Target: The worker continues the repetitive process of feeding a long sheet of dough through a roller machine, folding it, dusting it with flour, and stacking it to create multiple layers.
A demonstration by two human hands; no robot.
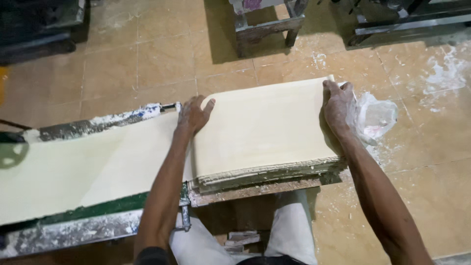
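Observation:
A long pale dough sheet (83,167) runs from the left along a flour-dusted metal conveyor (88,228) and ends in a folded stack of dough layers (265,132) on a low board. My left hand (194,115) lies flat with its fingers spread on the left end of the stack, where the sheet meets it. My right hand (337,105) grips the stack's far right edge, fingers curled over the fold. Both hands are dusted with flour.
A crumpled clear plastic bag (375,118) lies on the tan tiled floor right of the stack. A wooden stool (267,27) stands at the back, metal frames (412,22) at the back right, dark machinery (39,24) at the back left. Flour is spilled on the tiles.

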